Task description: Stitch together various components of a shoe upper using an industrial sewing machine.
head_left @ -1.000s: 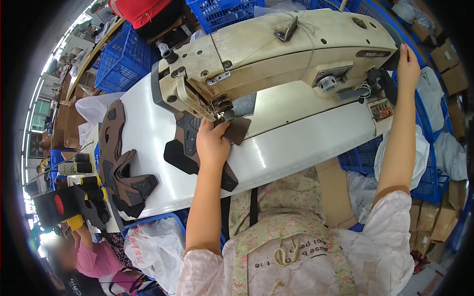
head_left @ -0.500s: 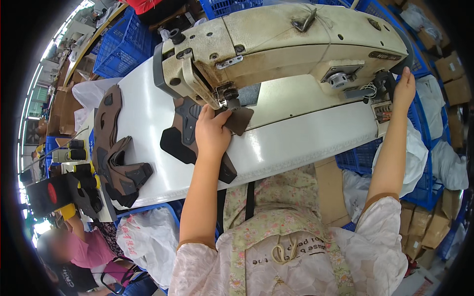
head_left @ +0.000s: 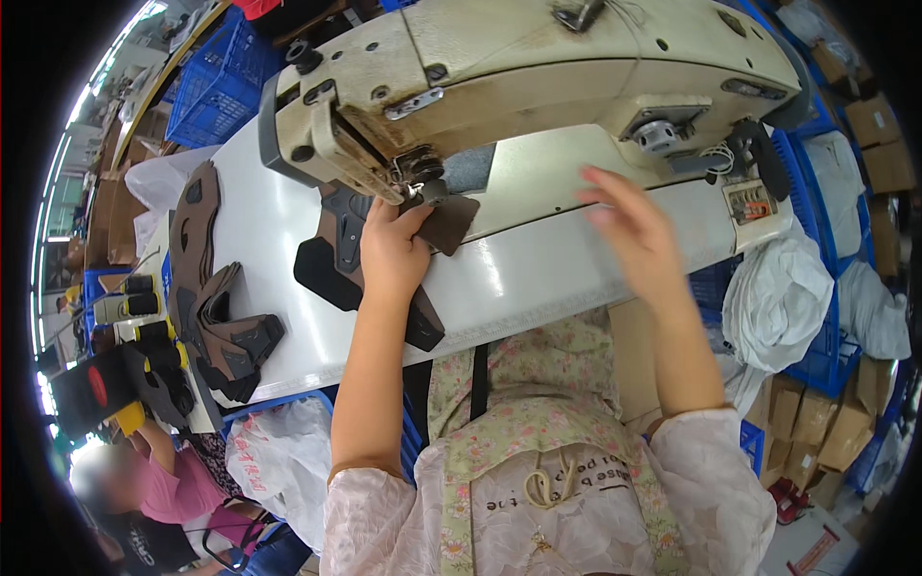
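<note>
A cream sewing machine (head_left: 547,106) stretches across the white table. Under its needle and roller foot lies a brown and black shoe upper piece (head_left: 327,274), its small brown flap (head_left: 449,227) sticking out to the right. My left hand (head_left: 394,257) grips this piece right beside the foot, thumb and fingers closed on it; the fingertips are partly hidden by the machine head. Over the table's front part, below the machine arm, my right hand (head_left: 632,235) is in the air with nothing in it. Its fingers are stretched out and slightly blurred.
Stacked brown and black upper pieces (head_left: 230,331) lie on the table's left side. Thread spools (head_left: 139,295) stand beyond them. Blue crates (head_left: 226,82), white bags (head_left: 778,298) and cardboard boxes (head_left: 826,422) surround the table. A person in pink (head_left: 178,485) sits at lower left.
My right hand has left the handwheel at the machine's right end and moved left over the table. My left hand still grips the shoe upper piece at the foot. The whole view has shifted slightly.
</note>
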Motion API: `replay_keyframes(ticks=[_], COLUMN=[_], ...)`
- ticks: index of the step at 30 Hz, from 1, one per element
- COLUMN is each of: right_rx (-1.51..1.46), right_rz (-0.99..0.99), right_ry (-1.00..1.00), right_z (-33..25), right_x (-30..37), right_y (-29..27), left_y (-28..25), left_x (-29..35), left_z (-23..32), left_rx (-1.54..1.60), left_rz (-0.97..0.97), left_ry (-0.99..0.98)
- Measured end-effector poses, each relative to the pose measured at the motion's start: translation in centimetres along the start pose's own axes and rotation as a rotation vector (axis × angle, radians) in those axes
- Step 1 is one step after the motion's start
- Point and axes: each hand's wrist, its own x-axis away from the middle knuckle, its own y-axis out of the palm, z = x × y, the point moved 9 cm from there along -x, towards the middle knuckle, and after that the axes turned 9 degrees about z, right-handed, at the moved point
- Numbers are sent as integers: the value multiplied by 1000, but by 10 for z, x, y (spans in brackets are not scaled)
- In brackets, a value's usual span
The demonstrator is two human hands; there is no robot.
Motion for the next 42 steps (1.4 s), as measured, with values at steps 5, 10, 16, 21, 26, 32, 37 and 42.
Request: replay_keyframes(ticks=[5,10,16,21,26,32,37,42], right_rx=[-522,-597,-135,468,1100,683,339,589], right_rz=[122,329,319,246,183,131,144,180], right_ry=[441,497,150,-343,-797,-214,197,-68], right_z=[102,86,79,58,53,64,71,30], right_x=[-63,-111,-169,-173,-130,-86,-46,-24], right_y=[61,85,68,44,57,37,30,32], left_y=[-1,-11,-10,-19,-21,-13,-19,-31], left_x=[-6,-4,-4,-8,-20,-28,-28,-15], left_z=[6,14,12,11,-1,-23,-20,-11], left_rx=[18,0,95,86,246,299,273,15], left_rz=[2,130,82,60,-86,-159,-106,-152], left_ry=[14,160,136,132,164,177,323,403])
